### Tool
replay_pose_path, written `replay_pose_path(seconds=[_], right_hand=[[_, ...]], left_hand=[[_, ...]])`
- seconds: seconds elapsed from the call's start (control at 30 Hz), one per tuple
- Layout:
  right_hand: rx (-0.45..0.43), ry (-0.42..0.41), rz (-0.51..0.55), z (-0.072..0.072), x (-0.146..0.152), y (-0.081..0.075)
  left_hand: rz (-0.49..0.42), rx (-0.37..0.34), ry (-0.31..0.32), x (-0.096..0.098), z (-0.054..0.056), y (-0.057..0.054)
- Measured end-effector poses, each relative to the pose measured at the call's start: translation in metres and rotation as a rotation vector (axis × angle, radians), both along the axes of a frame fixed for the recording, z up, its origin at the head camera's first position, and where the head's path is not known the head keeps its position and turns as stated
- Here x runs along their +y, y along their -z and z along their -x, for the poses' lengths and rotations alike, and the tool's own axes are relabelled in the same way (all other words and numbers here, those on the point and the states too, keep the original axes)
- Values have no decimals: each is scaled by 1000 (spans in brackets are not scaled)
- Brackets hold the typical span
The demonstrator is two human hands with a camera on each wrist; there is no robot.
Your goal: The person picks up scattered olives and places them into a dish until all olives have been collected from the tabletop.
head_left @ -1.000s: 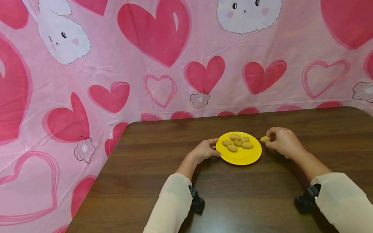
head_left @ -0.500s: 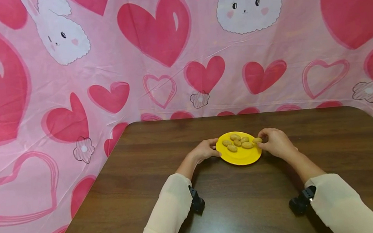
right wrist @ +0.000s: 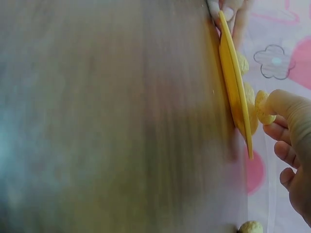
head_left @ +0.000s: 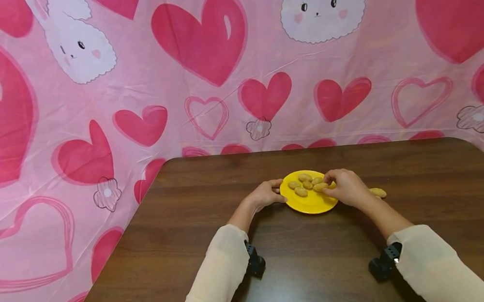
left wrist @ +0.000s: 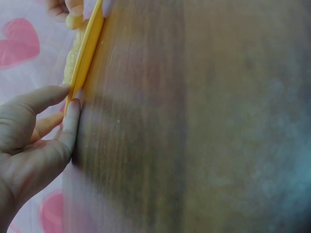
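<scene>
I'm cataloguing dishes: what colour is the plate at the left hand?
The plate is plain bright yellow, seen best in the head view.

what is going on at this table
A person's left hand holds a yellow plate by its rim on the table, with several nut-like pieces on it. Their right hand pinches another piece over the plate. At least one more piece lies on the table, to that hand's right.

A round yellow plate (head_left: 313,206) bears six oval tan nuts (head_left: 301,192); a pinched nut (right wrist: 263,108) is above it, another nut (head_left: 378,193) rightward.
</scene>
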State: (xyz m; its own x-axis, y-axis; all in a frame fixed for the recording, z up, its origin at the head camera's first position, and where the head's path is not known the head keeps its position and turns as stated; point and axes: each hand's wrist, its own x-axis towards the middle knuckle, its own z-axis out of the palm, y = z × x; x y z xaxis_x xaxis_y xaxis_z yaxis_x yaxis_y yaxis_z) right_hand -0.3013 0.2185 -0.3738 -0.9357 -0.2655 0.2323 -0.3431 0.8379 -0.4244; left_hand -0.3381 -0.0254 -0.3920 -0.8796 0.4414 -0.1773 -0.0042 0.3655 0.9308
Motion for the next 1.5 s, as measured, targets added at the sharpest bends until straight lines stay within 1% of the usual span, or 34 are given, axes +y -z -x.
replay_pose_path(seconds=[0.33,0.57,0.83,1.07,1.3,1.5], right_hand=[[-19,-14,-21,1,-10,3],[-69,-2,-30,-1,-17,3],[-46,-34,-72,-3,-21,1],[-77,-33,-84,-3,-23,-1],[-84,-42,-115,-2,-24,0],[-94,-44,-107,-1,-23,0]], left_hand=[[0,-15,3,1,0,0],[4,-7,13,1,0,-1],[17,-6,7,1,-1,-4],[25,-19,-7,0,0,-4],[16,-10,-3,-1,0,-1],[13,-6,-3,-2,-1,-2]])
